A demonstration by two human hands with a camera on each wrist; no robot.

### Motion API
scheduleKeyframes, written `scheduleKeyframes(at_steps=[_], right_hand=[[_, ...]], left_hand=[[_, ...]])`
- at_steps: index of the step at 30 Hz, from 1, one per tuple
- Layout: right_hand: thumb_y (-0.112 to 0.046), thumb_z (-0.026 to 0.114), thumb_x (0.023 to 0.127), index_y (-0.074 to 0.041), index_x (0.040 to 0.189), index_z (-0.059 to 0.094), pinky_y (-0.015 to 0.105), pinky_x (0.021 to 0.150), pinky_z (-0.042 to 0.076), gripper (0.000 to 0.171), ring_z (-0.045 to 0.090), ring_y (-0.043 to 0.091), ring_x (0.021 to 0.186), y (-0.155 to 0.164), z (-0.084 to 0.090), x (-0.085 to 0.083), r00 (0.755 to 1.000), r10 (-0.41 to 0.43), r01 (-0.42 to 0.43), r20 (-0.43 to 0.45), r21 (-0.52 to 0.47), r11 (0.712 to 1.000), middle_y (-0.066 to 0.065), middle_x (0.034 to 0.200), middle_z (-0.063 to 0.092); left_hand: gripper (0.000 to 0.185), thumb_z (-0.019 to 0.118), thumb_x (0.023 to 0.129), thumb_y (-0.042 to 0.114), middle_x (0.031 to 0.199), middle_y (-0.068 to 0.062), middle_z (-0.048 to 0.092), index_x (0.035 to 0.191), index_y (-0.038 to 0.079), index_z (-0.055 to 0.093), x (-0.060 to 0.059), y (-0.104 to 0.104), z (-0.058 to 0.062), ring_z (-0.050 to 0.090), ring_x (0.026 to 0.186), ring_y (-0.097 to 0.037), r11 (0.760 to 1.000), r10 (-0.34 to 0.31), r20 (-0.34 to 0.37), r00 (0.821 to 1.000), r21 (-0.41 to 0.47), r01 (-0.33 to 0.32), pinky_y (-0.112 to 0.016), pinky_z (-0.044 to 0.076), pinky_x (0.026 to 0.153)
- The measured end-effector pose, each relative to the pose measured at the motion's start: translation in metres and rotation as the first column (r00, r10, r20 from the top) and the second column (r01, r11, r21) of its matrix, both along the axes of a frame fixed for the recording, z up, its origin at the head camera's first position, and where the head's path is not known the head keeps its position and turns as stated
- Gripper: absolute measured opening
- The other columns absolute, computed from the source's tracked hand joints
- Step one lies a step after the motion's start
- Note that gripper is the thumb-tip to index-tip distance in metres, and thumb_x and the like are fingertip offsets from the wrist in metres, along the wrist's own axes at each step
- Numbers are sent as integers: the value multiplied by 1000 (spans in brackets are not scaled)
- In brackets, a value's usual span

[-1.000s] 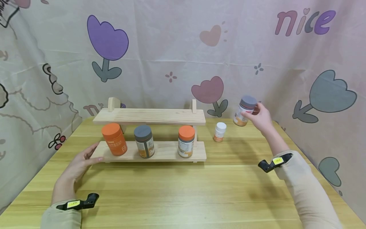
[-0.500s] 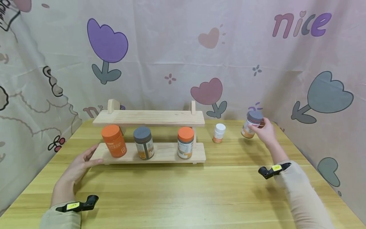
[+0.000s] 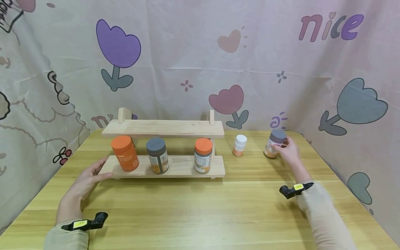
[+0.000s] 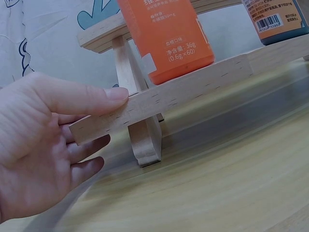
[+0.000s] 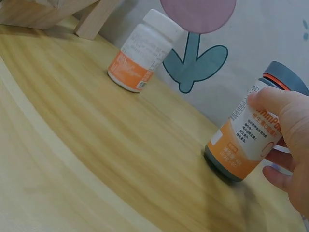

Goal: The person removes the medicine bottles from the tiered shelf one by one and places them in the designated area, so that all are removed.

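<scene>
The right hand (image 3: pixel 289 151) wraps its fingers around a grey-lidded supplement bottle (image 3: pixel 274 144), which stands upright on the wooden tabletop (image 3: pixel 200 208) near the back right corner, its base touching the wood. Just to its left, apart from it, stands a small white-capped bottle (image 3: pixel 240 145).

The left hand (image 3: pixel 85 178) lies with fingers straight and relaxed against the left end of the two-tier wooden shelf (image 3: pixel 164 147); in the left wrist view the thumb (image 4: pixel 96 96) presses on the top edge of the lower board while the other fingers sit beneath it.

On the lower board stand three containers in a row: an orange jar (image 3: pixel 125 152) nearest the left hand, a grey-lidded bottle (image 3: pixel 157 154) in the middle, and an orange-lidded bottle (image 3: pixel 203 155) on the right.
</scene>
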State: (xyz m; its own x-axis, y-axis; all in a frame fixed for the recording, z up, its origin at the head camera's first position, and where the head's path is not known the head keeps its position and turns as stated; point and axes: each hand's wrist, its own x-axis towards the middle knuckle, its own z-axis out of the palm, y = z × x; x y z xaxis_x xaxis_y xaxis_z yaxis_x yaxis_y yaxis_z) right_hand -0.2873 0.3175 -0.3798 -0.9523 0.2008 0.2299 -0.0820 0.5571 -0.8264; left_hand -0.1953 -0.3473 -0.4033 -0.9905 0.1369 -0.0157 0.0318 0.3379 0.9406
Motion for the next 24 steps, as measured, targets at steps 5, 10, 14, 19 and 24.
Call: scheduleKeyframes(at_steps=[5,10,14,19,24], right_hand=[[-18,66,86,5,138,31,50,97,39,67,47,42,113,-1,-5,-2,1000,8,-8,3,-11,1000,32,128,44],[-22,65,88,5,141,25,52,100,35,72,42,43,117,-4,-1,-1,999,22,-21,42,-18,1000,32,132,40],[-20,63,89,7,141,25,51,100,36,70,42,43,117,-5,1,1,998,49,-48,48,-18,999,33,131,39],[-21,62,90,8,139,29,39,92,42,66,46,40,111,-5,-1,8,998,56,-56,34,4,998,31,127,43],[-22,61,90,9,140,28,31,88,41,67,46,39,113,-4,3,18,999,37,-37,37,-2,999,30,128,43]], left_hand=[[80,57,93,14,150,-28,-6,146,-3,-1,0,0,0,-2,136,-42,1000,-3,-6,1000,4,3,-7,21,101],[80,57,93,14,150,-27,-6,146,-3,0,0,1,0,-2,136,-41,1000,-1,-16,1000,10,1,-7,20,101],[81,57,93,15,150,-27,-6,146,-2,-1,0,1,0,-3,136,-41,1000,7,-14,1000,2,-6,-8,17,103],[81,57,92,15,150,-26,-7,147,-1,-1,1,1,0,-4,136,-41,1000,12,-4,1000,0,-12,-22,10,111],[82,58,92,16,150,-26,-7,147,-1,-1,1,2,1,-4,136,-41,1000,19,0,1000,1,-19,-37,4,113]])
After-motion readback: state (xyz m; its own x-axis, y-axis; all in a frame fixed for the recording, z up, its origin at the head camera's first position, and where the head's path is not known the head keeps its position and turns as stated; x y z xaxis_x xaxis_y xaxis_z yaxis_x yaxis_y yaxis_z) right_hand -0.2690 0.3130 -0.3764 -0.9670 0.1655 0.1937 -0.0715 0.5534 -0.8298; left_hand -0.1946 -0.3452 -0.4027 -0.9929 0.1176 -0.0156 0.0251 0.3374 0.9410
